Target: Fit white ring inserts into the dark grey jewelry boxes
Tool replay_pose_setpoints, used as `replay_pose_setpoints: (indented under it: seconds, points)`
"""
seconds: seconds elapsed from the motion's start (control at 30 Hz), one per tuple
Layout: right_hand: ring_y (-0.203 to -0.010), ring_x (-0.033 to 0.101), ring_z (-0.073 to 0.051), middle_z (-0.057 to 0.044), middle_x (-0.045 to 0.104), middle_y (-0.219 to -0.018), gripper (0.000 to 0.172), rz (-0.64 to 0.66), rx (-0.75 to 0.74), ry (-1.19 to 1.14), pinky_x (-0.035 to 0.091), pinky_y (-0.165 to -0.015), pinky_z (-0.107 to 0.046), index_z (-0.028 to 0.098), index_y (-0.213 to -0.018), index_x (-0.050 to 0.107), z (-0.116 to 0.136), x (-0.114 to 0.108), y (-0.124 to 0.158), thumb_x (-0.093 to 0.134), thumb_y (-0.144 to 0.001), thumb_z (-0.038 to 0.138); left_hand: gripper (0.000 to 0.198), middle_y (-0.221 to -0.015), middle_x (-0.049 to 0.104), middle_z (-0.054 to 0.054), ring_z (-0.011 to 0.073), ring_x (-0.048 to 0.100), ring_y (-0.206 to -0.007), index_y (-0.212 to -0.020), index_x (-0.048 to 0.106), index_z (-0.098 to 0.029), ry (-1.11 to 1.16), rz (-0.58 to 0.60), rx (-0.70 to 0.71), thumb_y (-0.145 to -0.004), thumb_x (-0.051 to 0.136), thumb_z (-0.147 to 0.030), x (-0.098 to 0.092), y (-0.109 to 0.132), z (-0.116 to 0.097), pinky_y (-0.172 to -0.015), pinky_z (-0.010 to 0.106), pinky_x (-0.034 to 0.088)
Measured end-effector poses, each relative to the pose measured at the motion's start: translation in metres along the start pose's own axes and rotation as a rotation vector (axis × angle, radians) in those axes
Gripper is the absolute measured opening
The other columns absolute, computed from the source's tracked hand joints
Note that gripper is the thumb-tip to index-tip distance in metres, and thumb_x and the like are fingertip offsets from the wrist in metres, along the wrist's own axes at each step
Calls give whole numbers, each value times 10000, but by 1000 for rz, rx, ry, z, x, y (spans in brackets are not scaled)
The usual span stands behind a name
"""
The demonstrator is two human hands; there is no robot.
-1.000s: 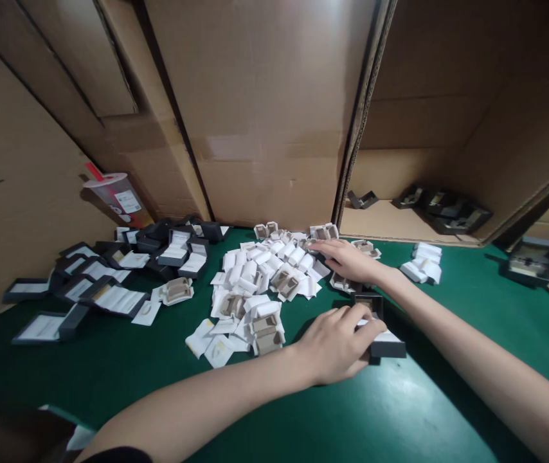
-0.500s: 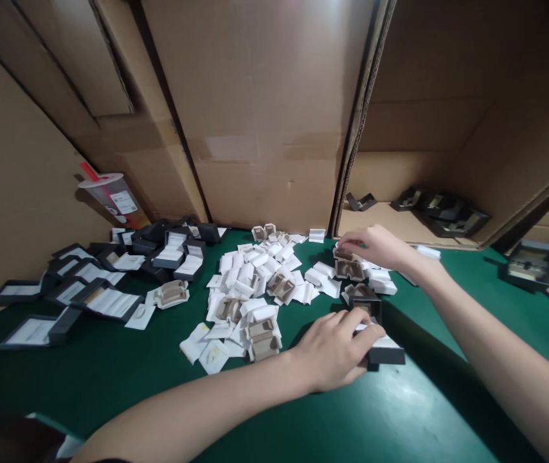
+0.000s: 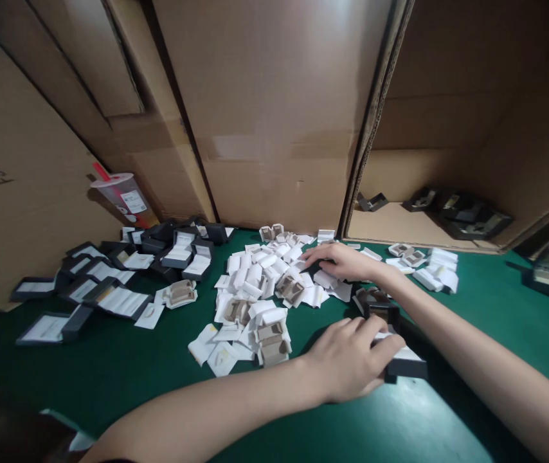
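Note:
My left hand (image 3: 359, 357) is closed around a small black hinged box (image 3: 407, 363) with a white lining. The box lies open at the green table, partly hidden by my fingers. My right hand (image 3: 339, 260) reaches over the right side of a heap of white folded card inserts (image 3: 260, 263), fingers extended and nothing seen gripped. Loose white inserts (image 3: 441, 270) and brown-backed inserts (image 3: 407, 255) lie to the right, beyond my right forearm. Another brown insert (image 3: 272, 344) rests at the near end of the heap.
Many open black boxes (image 3: 117, 299) with white linings crowd the left side. A lidded drink cup (image 3: 123, 196) with a red straw leans behind them. Tall cardboard walls (image 3: 274, 116) stand at the back. An open carton (image 3: 400, 225) at right holds several black boxes (image 3: 472, 212).
My right hand has moved left onto the heap. Inserts that were near it now lie farther right. My left hand still holds the black box, and the view has shifted slightly.

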State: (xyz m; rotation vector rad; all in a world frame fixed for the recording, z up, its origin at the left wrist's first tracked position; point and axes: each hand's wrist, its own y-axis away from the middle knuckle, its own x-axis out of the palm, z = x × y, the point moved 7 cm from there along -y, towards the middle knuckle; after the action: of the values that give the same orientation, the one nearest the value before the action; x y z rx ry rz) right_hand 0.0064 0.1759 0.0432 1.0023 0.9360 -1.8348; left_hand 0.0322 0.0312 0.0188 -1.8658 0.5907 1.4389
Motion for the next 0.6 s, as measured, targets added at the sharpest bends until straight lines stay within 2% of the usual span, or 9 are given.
replay_pose_setpoints:
  seconds: [0.07, 0.13, 0.27, 0.37, 0.5, 0.6]
  points:
    - [-1179, 567, -146, 1, 622, -1275, 462, 28, -32, 5, 431, -1005, -292, 246, -1073, 688, 6, 4, -4, 417, -778, 17, 459, -1160, 504, 97, 224, 568, -942, -1218, 423, -159, -5, 0, -2, -815, 605, -283, 0, 0, 0, -792, 334, 515]
    - [-1120, 595, -155, -23, 652, -1221, 405, 25, -21, 33, 442, -972, -290, 226, -1079, 683, 6, 3, -4, 442, -804, 52, 456, -1155, 506, 95, 226, 567, -941, -1221, 420, -162, -3, 4, -3, -819, 599, -285, 0, 0, 0, -786, 335, 516]
    - [-892, 628, -221, -93, 693, -981, 271, -41, 112, 140, 475, -801, -344, 174, -1065, 680, -9, -3, 4, 519, -858, 243, 468, -1166, 504, 96, 225, 562, -957, -1224, 415, -161, 9, 14, -3, -812, 606, -271, -1, 0, -1, -801, 333, 515]
    - [-923, 597, -275, -133, 660, -945, 248, -80, 212, 215, 440, -791, -380, 162, -955, 709, -22, -6, 10, 572, -842, 335, 477, -1177, 502, 97, 221, 559, -952, -1225, 416, -163, 12, 20, -9, -804, 614, -269, -1, 0, 0, -799, 331, 514]
    - [-979, 573, -284, -105, 653, -896, 193, -125, 290, 235, 407, -822, -382, 180, -820, 691, -27, -10, 16, 635, -799, 363, 477, -1191, 500, 96, 224, 552, -977, -1229, 418, -168, 16, 17, -5, -808, 616, -275, -3, 1, 0, -816, 333, 505]
    - [-815, 604, -201, -53, 663, -820, 210, -157, 321, 168, 427, -721, -308, 182, -803, 640, -22, -20, 26, 606, -818, 389, 463, -1210, 496, 95, 225, 547, -1003, -1224, 426, -175, 24, 13, -15, -813, 612, -277, -5, 2, 1, -832, 333, 498]
